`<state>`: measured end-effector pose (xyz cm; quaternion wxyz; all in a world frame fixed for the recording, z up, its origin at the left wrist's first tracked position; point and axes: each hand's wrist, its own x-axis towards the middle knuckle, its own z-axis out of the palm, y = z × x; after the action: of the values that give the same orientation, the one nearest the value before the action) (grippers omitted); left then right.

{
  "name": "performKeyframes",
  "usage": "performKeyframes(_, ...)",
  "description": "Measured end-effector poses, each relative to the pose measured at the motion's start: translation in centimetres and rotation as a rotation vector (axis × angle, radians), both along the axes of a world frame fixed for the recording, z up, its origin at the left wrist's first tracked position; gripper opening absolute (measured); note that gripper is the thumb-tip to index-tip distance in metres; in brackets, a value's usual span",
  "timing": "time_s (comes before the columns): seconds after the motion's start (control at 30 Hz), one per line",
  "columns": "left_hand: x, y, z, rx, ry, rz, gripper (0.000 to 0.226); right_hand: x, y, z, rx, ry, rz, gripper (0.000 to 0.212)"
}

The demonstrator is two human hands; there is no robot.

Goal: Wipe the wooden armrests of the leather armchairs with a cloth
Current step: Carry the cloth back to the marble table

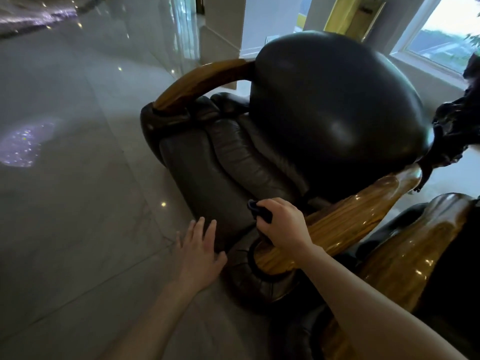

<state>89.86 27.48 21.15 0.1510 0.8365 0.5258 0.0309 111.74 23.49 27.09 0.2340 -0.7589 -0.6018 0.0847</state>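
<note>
A dark leather armchair [332, 105] fills the middle of the view, seen from its side. Its near wooden armrest [348, 216] runs glossy and golden from lower centre up to the right. My right hand [283, 222] is shut on a small dark cloth [259, 210] at the front end of that armrest, next to the seat cushion. My left hand [202, 248] hovers open with fingers spread beside the front of the seat, holding nothing. The far wooden armrest [205, 79] curves along the chair's other side.
A second armchair's wooden armrest [405, 253] stands close at the lower right. A polished tile floor [78, 203] spreads to the left. A window [446, 29] and a dark carved object [457, 131] are at the right behind the chair.
</note>
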Motion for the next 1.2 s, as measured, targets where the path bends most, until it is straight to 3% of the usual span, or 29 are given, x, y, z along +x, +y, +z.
performKeyframes(0.37, -9.8, -2.7, 9.4, 0.053, 0.038, 0.024, 0.082, -8.2, -1.1, 9.8, -0.035, 0.001, 0.038, 0.033)
performKeyframes(0.83, -15.2, -5.8, 14.6, 0.055, 0.121, 0.244, 0.076, -12.9, 0.9, 14.7, -0.062, 0.047, 0.262, 0.039)
performKeyframes(1.2, -22.0, -9.5, 17.4, -0.044, 0.14, 0.647, 0.076, -21.4, 3.9, 16.4, -0.087, 0.06, 0.656, 0.033)
